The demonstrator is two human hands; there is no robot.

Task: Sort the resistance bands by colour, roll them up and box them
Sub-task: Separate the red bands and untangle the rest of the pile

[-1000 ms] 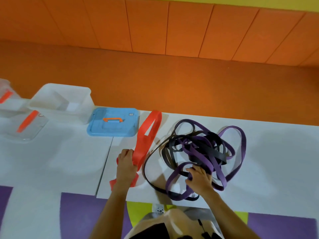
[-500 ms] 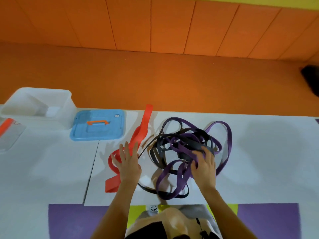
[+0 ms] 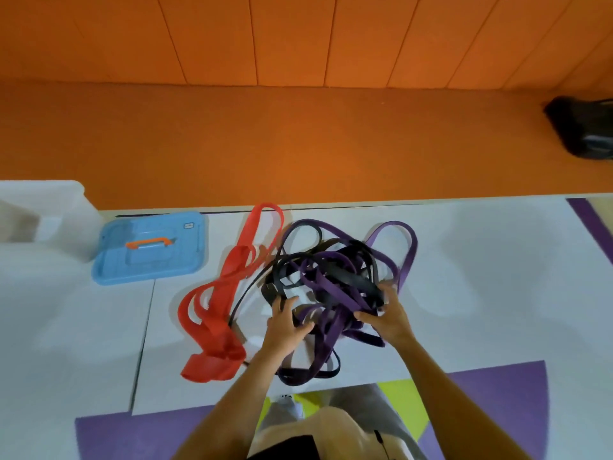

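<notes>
A dark black bag [image 3: 585, 131] lies far right on the orange floor [image 3: 265, 144] below an orange panelled wall [image 3: 298, 38], while the seamed white surface [image 3: 497, 287] borders purple [image 3: 497, 396] and yellow-green [image 3: 409, 408] patches nearer the person.

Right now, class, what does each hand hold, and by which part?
The right hand grips the purple-and-black tangle at its near right edge; the left hand reaches into its near left side, but whether it grips cannot be told.
</notes>
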